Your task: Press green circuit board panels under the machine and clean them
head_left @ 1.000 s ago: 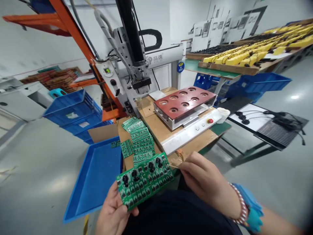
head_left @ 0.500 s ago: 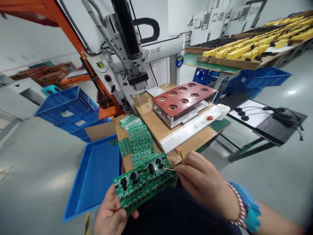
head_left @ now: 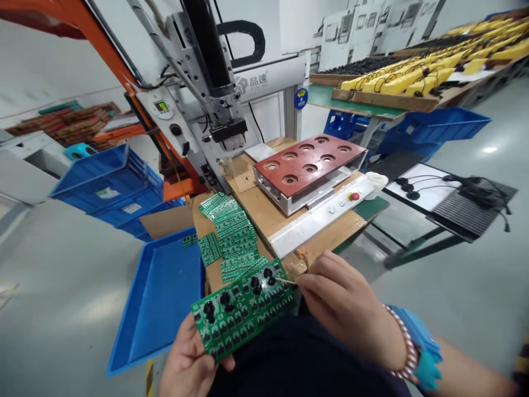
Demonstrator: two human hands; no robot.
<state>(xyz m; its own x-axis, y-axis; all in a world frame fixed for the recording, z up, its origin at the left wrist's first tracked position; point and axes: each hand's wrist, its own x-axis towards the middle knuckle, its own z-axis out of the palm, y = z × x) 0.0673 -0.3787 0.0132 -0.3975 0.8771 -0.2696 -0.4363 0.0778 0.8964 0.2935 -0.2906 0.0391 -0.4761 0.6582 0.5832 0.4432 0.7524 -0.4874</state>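
A green circuit board [head_left: 243, 317] with black blobs and rows of small dark parts is gripped at its left end by my left hand [head_left: 190, 353], thumb on top and fingers beneath. Between the thumb and fingers of my right hand [head_left: 341, 303] is a thin pale stick [head_left: 286, 281]. The stick's tip touches or nearly touches a black blob near the board's upper right corner. Just beyond the board, several more green circuit boards [head_left: 235, 234] lie overlapping on the wooden bench top.
A blue tray [head_left: 159, 298] stands at the left, with stacked blue crates [head_left: 111, 184] behind. On the bench sits a red fixture plate [head_left: 308, 162] with round holes, beside a machine head [head_left: 229, 131]. Black cables [head_left: 475, 193] lie on a side stand at the right.
The stick's tip has moved slightly up on the board, still by the upper right blobs. The surroundings have shifted slightly left in the view. Both hands keep their holds.
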